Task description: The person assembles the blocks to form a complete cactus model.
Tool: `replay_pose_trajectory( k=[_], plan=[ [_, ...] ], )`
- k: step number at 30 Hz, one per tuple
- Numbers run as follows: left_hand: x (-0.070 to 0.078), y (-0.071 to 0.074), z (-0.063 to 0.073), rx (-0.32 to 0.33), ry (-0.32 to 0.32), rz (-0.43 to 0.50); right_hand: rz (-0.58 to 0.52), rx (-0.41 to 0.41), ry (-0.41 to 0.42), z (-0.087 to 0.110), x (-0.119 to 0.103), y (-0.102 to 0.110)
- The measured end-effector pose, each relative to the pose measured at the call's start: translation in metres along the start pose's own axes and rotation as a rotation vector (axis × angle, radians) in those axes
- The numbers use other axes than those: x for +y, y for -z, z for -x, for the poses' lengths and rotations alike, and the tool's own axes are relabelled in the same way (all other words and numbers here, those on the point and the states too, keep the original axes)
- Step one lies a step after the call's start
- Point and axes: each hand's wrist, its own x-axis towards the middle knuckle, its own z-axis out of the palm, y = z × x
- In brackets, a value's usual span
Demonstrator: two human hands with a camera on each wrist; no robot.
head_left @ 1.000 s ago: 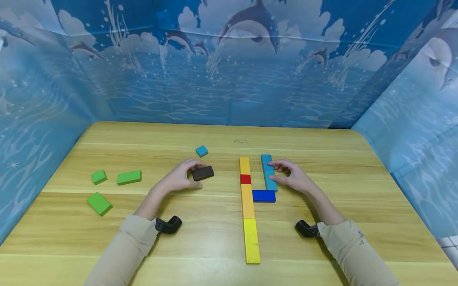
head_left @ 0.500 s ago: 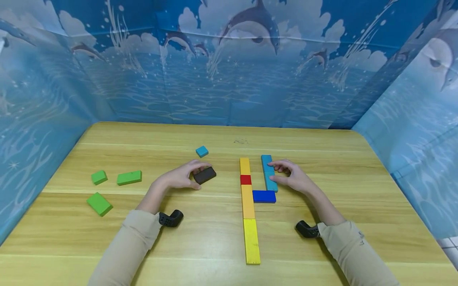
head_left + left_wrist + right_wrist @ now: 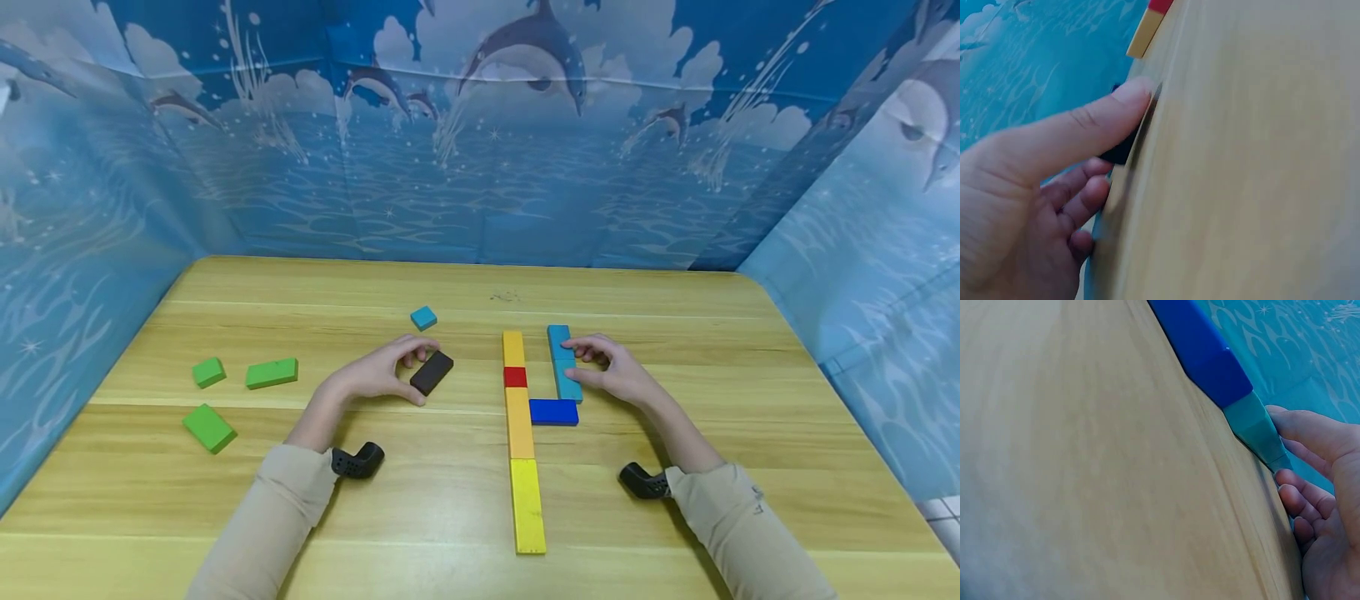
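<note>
My left hand holds a dark brown rectangular block by its ends, thumb at the near corner and a fingertip at the far one. The block lies slanted, close over the table; in the left wrist view the thumb covers part of it. On the right, my right hand rests its thumb and fingertips along the right side of two light blue blocks set end to end. A dark blue block lies crosswise at their near end, also seen in the right wrist view beside the light blue block.
Left of the dark blue block runs a straight row: a yellow-orange block, a red block, a light orange block and a yellow block. A small blue block lies behind the left hand. Three green blocks lie far left.
The dark brown block has turned from nearly sideways to a steeper slant, its near end toward the left thumb. The left hand has shifted slightly right. The right hand has stayed in place.
</note>
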Motion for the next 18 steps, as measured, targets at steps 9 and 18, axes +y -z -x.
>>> replay_pose_trajectory(
  k=[9, 18],
  plan=[
    [0.0, 0.004, 0.001, -0.013, 0.035, 0.03, 0.012, -0.001, -0.001, 0.0, -0.001, 0.0],
    [-0.002, -0.009, -0.005, 0.141, 0.035, -0.014, 0.007, -0.001, 0.005, 0.0, -0.001, 0.0]
  ],
)
